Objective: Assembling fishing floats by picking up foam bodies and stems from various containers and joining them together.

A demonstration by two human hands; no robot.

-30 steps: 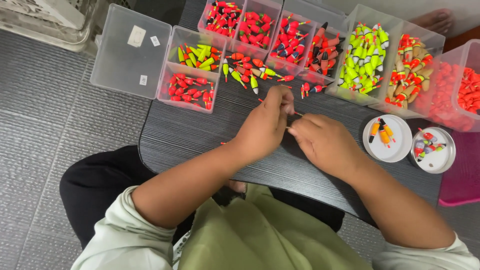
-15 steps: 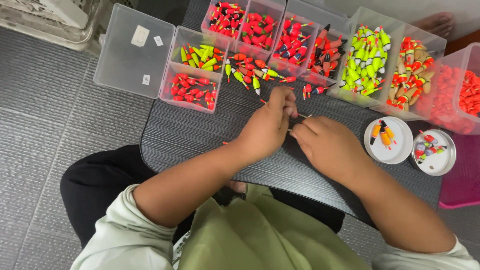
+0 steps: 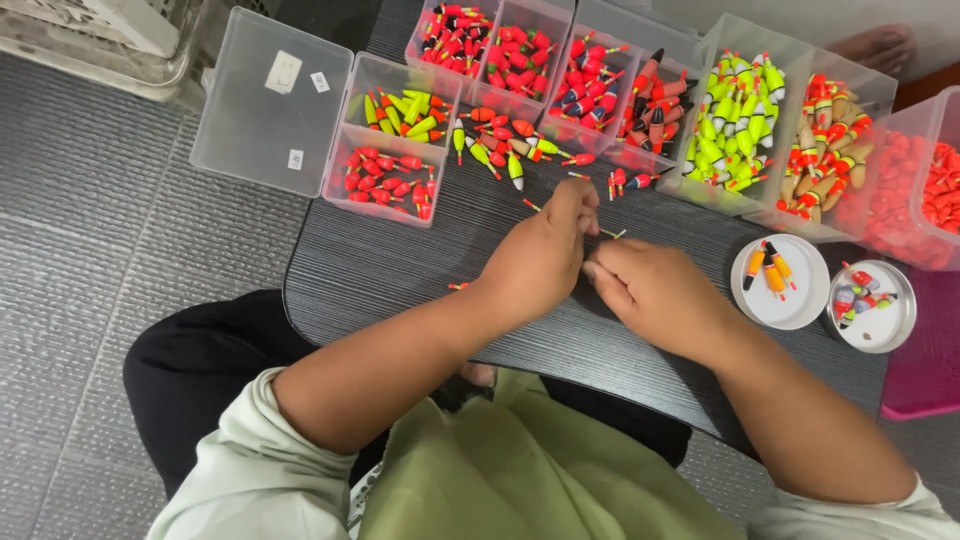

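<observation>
My left hand (image 3: 545,255) and my right hand (image 3: 655,295) meet over the middle of a dark ribbed table (image 3: 380,270). Both pinch a thin fishing float stick (image 3: 612,234), whose pale tip pokes out between them; most of the stick is hidden by my fingers. Loose red and yellow-green fishing floats (image 3: 500,150) lie on the table just beyond my left hand. A tiny red piece (image 3: 459,287) rests near my left wrist.
Clear plastic boxes of red floats (image 3: 385,180), yellow-green floats (image 3: 735,125) and wooden-bodied floats (image 3: 825,140) line the far edge. An open lid (image 3: 265,100) hangs off the left. Two round white lids (image 3: 780,285) (image 3: 870,305) hold a few floats at right. A pink tray (image 3: 925,370) sits beyond.
Both hands stay together at the same spot; fingers shift slightly on the thin float stick. The view has drifted a little.
</observation>
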